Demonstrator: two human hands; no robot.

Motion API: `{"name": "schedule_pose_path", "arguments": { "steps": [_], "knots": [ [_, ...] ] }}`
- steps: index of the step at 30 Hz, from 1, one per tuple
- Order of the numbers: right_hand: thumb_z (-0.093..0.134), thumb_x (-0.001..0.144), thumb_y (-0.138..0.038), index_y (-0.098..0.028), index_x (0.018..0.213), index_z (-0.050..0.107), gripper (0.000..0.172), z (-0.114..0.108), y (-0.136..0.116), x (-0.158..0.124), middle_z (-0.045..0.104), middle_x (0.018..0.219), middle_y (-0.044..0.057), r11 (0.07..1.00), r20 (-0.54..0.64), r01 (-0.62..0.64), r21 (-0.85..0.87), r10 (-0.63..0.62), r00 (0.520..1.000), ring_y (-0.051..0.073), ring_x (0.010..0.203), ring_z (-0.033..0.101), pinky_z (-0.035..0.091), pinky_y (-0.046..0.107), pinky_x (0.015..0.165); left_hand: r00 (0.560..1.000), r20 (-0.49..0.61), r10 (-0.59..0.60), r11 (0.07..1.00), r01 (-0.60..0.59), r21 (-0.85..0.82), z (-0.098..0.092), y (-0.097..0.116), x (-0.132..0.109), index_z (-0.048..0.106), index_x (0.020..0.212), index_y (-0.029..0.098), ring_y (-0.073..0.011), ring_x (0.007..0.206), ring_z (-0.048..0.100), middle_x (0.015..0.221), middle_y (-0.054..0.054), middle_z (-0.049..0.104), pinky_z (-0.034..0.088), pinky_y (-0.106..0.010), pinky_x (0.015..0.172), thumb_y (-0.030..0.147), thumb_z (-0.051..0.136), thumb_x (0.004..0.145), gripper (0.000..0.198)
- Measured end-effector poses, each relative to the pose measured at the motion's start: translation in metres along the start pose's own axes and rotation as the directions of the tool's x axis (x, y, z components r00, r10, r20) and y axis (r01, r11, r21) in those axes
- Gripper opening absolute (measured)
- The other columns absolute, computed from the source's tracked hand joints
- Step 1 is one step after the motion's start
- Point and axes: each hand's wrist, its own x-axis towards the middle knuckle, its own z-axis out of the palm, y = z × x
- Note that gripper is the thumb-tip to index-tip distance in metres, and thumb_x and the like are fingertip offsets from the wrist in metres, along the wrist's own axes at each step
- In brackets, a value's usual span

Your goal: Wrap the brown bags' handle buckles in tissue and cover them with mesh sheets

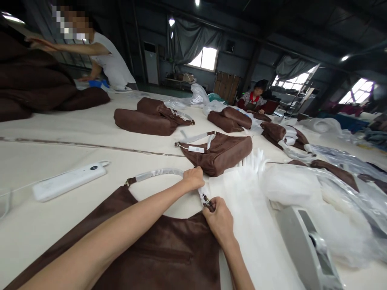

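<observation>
A dark brown handbag (169, 249) lies flat in front of me, its zip pocket facing up. Its strap (160, 172) is wrapped in clear plastic and arches over the table. My left hand (194, 178) is closed around the wrapped strap near its right end. Lower down, my right hand (220, 220) pinches the strap's end at the metal hardware, by the bag's upper right corner. Just beyond my hands rests another brown handbag (223, 153) with a white tag (196, 149) on it.
A white power strip (71, 181) lies at left, a grey-white device (306, 245) at right. White sheets (244, 217) and clear plastic (326, 201) cover the right side. More brown bags (145, 121) stand farther back. One person (109, 60) works at left, another (253, 98) at the back.
</observation>
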Motion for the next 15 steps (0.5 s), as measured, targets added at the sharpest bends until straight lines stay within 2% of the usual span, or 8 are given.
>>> {"name": "schedule_pose_path", "arguments": {
  "steps": [3,5,7,11,13,15],
  "knots": [
    [0.056,0.083,-0.032,-0.023,0.092,0.058,0.013,-0.004,0.002,0.0,0.069,0.094,0.005,0.998,0.009,0.0,0.063,-0.001,1.0,0.023,0.083,0.066,0.041,0.032,0.069,0.996,-0.077,-0.039,0.979,0.023,-0.201,-0.009,0.0,-0.01,0.061,0.11,0.016,-0.0231,0.099,0.063,0.109,-0.009,0.064,0.053,-0.04,0.086,0.037,0.067,0.089,0.031],
    [0.056,0.083,-0.033,-0.023,0.091,0.058,0.013,-0.006,0.004,0.0,0.07,0.091,0.005,0.992,0.019,-0.012,0.128,0.009,1.0,0.024,0.084,0.065,0.042,0.032,0.07,0.993,-0.112,-0.029,0.937,-0.012,-0.35,-0.018,0.001,-0.025,0.059,0.107,0.017,-0.021,0.091,0.064,0.098,-0.007,0.065,0.053,-0.033,0.079,0.031,0.066,0.085,0.027],
    [0.056,0.084,-0.034,-0.022,0.09,0.057,0.013,-0.007,0.005,0.001,0.07,0.086,0.004,0.979,0.035,-0.033,0.202,0.027,0.999,0.024,0.083,0.065,0.042,0.032,0.072,0.991,-0.13,0.008,0.868,-0.071,-0.491,-0.029,-0.001,-0.047,0.055,0.107,0.018,-0.018,0.082,0.063,0.091,-0.005,0.065,0.051,-0.028,0.07,0.029,0.063,0.081,0.029],
    [0.058,0.082,-0.036,-0.022,0.09,0.057,0.016,-0.005,0.006,0.002,0.069,0.082,0.003,0.92,0.037,-0.064,0.388,0.054,0.998,0.023,0.079,0.065,0.044,0.031,0.072,0.989,-0.137,0.062,0.723,-0.139,-0.677,-0.046,-0.017,-0.098,0.052,0.099,0.019,-0.0132,0.068,0.058,0.086,-0.002,0.062,0.047,-0.023,0.06,0.041,0.065,0.073,0.036],
    [0.059,0.082,-0.038,-0.022,0.092,0.058,0.019,-0.004,0.005,0.001,0.069,0.082,0.002,0.868,0.02,-0.06,0.493,0.058,0.998,0.022,0.079,0.065,0.045,0.03,0.072,0.994,-0.108,0.015,0.695,-0.088,-0.713,-0.048,-0.03,-0.117,0.053,0.094,0.019,-0.0119,0.063,0.055,0.08,-0.001,0.06,0.046,-0.023,0.058,0.045,0.067,0.069,0.038],
    [0.059,0.082,-0.04,-0.021,0.093,0.059,0.022,-0.002,0.004,0.0,0.068,0.081,0.002,0.815,0.007,-0.058,0.577,0.066,0.998,0.021,0.079,0.065,0.045,0.03,0.072,0.998,-0.042,-0.055,0.741,0.013,-0.671,-0.046,-0.043,-0.129,0.053,0.087,0.019,-0.013,0.06,0.055,0.073,-0.001,0.059,0.047,-0.024,0.057,0.047,0.064,0.068,0.035]
  ]
}}
